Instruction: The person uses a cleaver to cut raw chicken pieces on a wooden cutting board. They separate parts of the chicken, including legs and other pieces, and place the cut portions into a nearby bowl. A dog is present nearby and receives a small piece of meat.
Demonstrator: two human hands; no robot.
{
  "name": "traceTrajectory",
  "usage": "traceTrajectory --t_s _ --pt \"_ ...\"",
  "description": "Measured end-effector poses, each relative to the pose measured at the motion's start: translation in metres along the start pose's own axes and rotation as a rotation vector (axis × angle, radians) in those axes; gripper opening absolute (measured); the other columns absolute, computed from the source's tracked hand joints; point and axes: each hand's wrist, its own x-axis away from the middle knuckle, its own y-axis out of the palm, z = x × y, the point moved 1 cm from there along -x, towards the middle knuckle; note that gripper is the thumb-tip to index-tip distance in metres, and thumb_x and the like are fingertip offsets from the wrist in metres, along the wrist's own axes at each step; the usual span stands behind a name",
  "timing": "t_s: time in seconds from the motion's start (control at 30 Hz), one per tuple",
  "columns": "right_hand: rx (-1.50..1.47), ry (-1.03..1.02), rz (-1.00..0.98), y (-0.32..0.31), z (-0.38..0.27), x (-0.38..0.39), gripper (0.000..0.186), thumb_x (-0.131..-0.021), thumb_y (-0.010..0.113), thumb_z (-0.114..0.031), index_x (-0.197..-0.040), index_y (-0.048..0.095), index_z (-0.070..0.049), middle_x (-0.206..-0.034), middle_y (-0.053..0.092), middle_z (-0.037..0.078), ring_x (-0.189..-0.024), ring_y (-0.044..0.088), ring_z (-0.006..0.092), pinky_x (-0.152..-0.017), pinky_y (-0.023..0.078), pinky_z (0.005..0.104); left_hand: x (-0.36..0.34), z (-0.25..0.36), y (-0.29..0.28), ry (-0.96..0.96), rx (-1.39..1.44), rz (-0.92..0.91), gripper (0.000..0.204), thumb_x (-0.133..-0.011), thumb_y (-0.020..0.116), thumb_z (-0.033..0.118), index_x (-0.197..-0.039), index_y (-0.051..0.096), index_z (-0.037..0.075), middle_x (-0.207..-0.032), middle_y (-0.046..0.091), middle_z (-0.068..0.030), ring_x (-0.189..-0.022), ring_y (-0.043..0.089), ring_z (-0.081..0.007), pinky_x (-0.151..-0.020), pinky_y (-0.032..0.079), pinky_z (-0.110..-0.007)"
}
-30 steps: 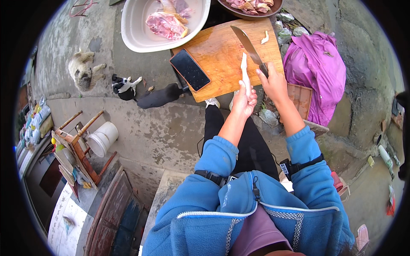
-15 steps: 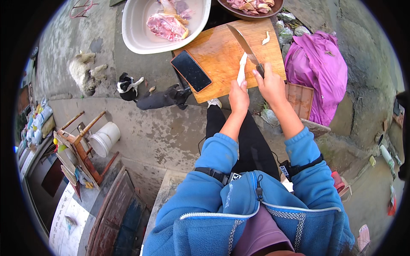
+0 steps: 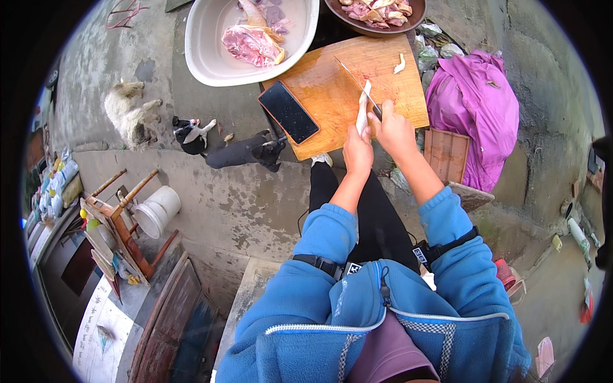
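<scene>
My left hand (image 3: 358,152) is closed round the near end of a long, pale, slender piece of what looks like poultry (image 3: 363,110). It points away from me over the wooden cutting board (image 3: 313,70). The handle of a kitchen knife (image 3: 355,78) is gripped in my right hand (image 3: 394,132). Its blade, seen nearly edge-on, crosses the pale piece near its far end; whether it cuts in I cannot tell. A small whitish scrap (image 3: 400,64) lies at the board's far right. On its left edge rests a dark-screened phone (image 3: 288,112).
Beyond the board stand a white basin (image 3: 193,54) with raw meat in water and a brown bowl (image 3: 419,14) of cut meat. A purple cloth (image 3: 476,115) lies to the right. Three dogs are at the left, the dark one (image 3: 239,153) nearest, with a white bucket (image 3: 153,217) nearer me.
The knife blade has turned from showing its flat side to nearly edge-on and has come down against the pale piece. My right hand has shifted slightly left and nearer me.
</scene>
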Motion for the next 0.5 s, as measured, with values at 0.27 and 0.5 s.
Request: traceTrajectory --t_s 0.27,0.5 --pt "-0.121 -0.022 -0.062 0.000 0.027 -0.004 0.034 -0.087 0.056 -0.035 -0.096 0.047 -0.004 -0.076 0.061 0.024 -0.075 0.060 0.0422 -0.064 0.046 0.0492 0.003 -0.004 0.000 0.010 0.005 -0.001 0.029 -0.091 0.052 0.029 -0.094 0.047 0.001 -0.090 0.060 -0.0276 -0.085 0.056 -0.0467 -0.072 0.042 -0.053" --pt "-0.738 0.292 -0.338 -0.003 0.050 -0.013 0.035 -0.088 0.059 -0.032 -0.101 0.046 -0.002 -0.060 0.051 0.010 -0.055 0.055 0.0271 -0.056 0.046 0.0401 0.000 -0.004 0.000 -0.022 0.039 -0.010 0.030 -0.090 0.052 0.030 -0.094 0.047 0.001 -0.089 0.060 -0.0273 -0.085 0.056 -0.0466 -0.072 0.042 -0.052"
